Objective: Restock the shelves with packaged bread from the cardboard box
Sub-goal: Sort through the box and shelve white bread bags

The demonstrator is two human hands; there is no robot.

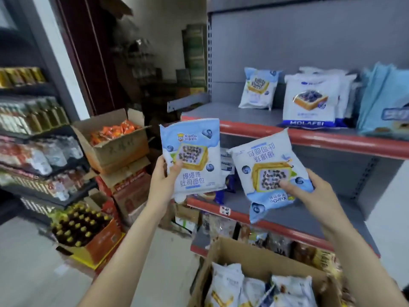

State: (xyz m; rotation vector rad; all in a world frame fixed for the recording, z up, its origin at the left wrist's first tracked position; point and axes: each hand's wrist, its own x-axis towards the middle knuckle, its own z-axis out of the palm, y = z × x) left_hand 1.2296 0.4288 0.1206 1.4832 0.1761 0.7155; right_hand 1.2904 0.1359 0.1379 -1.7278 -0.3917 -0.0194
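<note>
My left hand (164, 176) grips a blue and white bread pack (191, 156), held upright in front of the grey shelf's left end. An identical bread pack (271, 171), turned upside down, is in my right hand (309, 191), a little lower and to the right. Both packs hang in the air in front of the red-edged upper shelf (309, 135). One matching pack (259, 88) stands on that shelf near its back wall. The open cardboard box (223, 255) sits below my arms at the bottom, with several white bread packs (254, 289) inside.
Larger white MOLAFEI bread packs (309, 103) and light blue packs (385, 100) fill the upper shelf's right side. The lower shelf (287, 220) holds small dark items at its left. At left stand stacked cartons with orange snacks (115, 131), a crate of bottles (77, 227) and a dark goods rack (33, 138).
</note>
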